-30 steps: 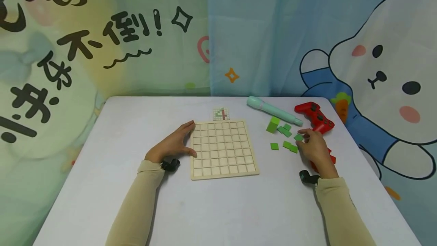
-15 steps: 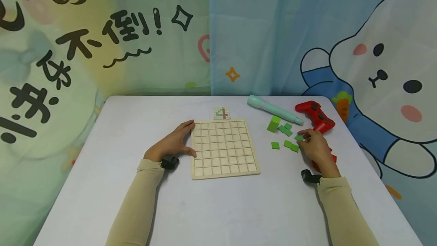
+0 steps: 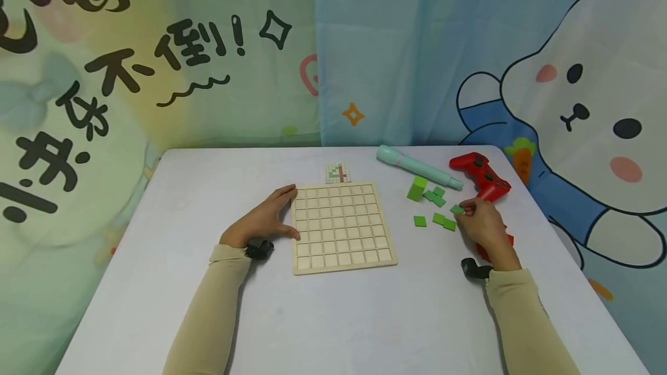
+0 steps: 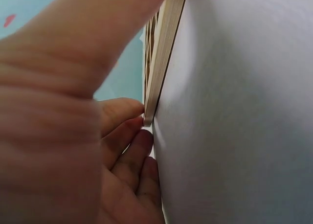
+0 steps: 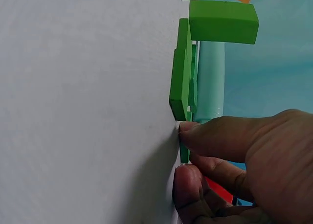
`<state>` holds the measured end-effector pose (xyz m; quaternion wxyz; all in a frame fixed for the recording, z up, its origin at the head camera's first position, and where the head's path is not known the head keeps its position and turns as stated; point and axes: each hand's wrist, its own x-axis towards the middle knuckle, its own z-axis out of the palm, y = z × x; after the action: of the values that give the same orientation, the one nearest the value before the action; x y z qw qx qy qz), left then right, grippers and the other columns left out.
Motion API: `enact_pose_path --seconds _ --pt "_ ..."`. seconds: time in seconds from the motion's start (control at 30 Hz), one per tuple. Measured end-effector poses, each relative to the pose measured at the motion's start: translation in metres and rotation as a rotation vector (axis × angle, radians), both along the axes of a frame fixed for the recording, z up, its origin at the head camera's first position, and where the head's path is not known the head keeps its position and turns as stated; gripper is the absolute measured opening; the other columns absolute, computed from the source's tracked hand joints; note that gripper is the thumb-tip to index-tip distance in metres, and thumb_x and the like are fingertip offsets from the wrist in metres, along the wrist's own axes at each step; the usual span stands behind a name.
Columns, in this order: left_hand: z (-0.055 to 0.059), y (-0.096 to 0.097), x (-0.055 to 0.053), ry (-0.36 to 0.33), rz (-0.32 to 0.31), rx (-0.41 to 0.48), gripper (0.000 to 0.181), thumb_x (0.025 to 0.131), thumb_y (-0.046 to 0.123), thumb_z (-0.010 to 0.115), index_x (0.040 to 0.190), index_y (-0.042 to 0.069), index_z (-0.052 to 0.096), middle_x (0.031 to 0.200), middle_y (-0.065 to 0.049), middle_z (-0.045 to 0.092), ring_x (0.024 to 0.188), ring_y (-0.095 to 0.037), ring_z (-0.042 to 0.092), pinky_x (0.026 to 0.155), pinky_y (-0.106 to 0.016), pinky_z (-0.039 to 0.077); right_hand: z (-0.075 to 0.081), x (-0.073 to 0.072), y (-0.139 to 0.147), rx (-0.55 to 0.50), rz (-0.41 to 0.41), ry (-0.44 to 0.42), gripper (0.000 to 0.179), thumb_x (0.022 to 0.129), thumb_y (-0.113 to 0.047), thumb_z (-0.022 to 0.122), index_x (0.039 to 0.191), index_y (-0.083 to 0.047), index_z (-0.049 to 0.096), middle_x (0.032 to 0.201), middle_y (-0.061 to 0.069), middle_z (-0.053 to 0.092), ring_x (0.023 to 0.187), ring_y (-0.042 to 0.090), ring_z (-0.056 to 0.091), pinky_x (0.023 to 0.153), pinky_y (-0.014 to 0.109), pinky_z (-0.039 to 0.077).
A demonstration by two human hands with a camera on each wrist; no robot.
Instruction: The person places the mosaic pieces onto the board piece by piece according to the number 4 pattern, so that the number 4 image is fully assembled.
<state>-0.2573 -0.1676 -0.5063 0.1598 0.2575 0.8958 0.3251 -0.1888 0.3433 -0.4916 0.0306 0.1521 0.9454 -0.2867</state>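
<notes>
A pale wooden grid board [image 3: 344, 227] lies on the white table. My left hand [image 3: 260, 221] rests at its left side, thumb and fingers spread along the edge; in the left wrist view fingertips meet the corner of the board [image 4: 164, 57]. Off to the right, my right hand [image 3: 484, 229] pinches a small flat green tile [image 3: 457, 209] low at the tabletop. The right wrist view has the thumb over that tile [image 5: 184, 153], with the fingertips close to the table. Several more green tiles [image 3: 439, 219] lie just left of this hand, beside a taller green block [image 3: 417, 188].
A small patterned grid card [image 3: 337, 173] lies behind the board. At the back right are a mint-green tube-shaped thing [image 3: 419, 168] and a red game controller [image 3: 479, 177]. Another red item [image 3: 509, 240] is partly hidden behind the right hand. A printed curtain [image 3: 375, 62] hangs behind the table.
Both hands stay almost where they were. The right fingers have shifted very slightly at the green tile; the small drift of the whole scene comes from the head camera.
</notes>
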Motion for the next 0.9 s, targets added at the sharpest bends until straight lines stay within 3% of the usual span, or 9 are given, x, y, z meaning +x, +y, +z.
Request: enact_pose_path --seconds 0.23,0.43,0.53,0.7,0.9 --pt "-0.003 -0.001 0.000 0.019 -0.024 0.042 0.122 0.076 0.033 0.099 0.168 -0.001 0.026 0.177 -0.020 0.018 0.166 -0.042 0.019 0.130 -0.058 0.030 0.008 0.005 -0.003 -0.011 -0.012 -0.024 0.048 0.104 -0.025 0.063 0.141 0.005 0.058 0.124 0.027 0.057 0.107 0.038 0.055 0.083 0.043 0.048" --pt "-0.003 -0.003 -0.001 0.043 -0.023 0.037 0.121 0.077 0.035 0.098 0.169 0.003 0.026 0.176 -0.018 0.022 0.164 -0.041 0.024 0.128 -0.058 0.034 0.033 0.010 -0.021 -0.035 0.101 0.120 0.044 0.105 -0.022 0.062 0.141 0.003 0.059 0.132 0.028 0.058 0.114 0.041 0.061 0.077 0.028 0.049" --pt "-0.003 -0.005 -0.001 0.033 -0.015 0.031 0.121 0.078 0.036 0.097 0.170 0.004 0.025 0.177 -0.017 0.021 0.165 -0.039 0.023 0.129 -0.058 0.033 0.047 0.009 -0.040 -0.056 0.168 0.171 0.041 0.105 -0.019 0.063 0.140 0.002 0.060 0.133 0.026 0.057 0.117 0.041 0.061 0.084 0.034 0.053" --pt "-0.002 -0.003 -0.002 0.025 -0.012 0.018 0.120 0.079 0.036 0.097 0.169 0.002 0.025 0.177 -0.017 0.020 0.165 -0.040 0.022 0.129 -0.057 0.033 0.061 0.003 -0.077 -0.094 0.268 0.185 0.036 0.104 -0.014 0.065 0.136 0.002 0.061 0.133 0.025 0.057 0.116 0.039 0.062 0.099 0.052 0.054" --pt "-0.001 -0.003 -0.003 0.010 -0.013 0.016 0.122 0.079 0.036 0.097 0.169 0.000 0.024 0.178 -0.016 0.018 0.166 -0.038 0.019 0.130 -0.055 0.032 0.061 -0.015 -0.116 -0.119 0.380 0.207 0.033 0.102 -0.010 0.069 0.132 0.002 0.064 0.129 0.023 0.061 0.110 0.036 0.064 0.096 0.050 0.055"
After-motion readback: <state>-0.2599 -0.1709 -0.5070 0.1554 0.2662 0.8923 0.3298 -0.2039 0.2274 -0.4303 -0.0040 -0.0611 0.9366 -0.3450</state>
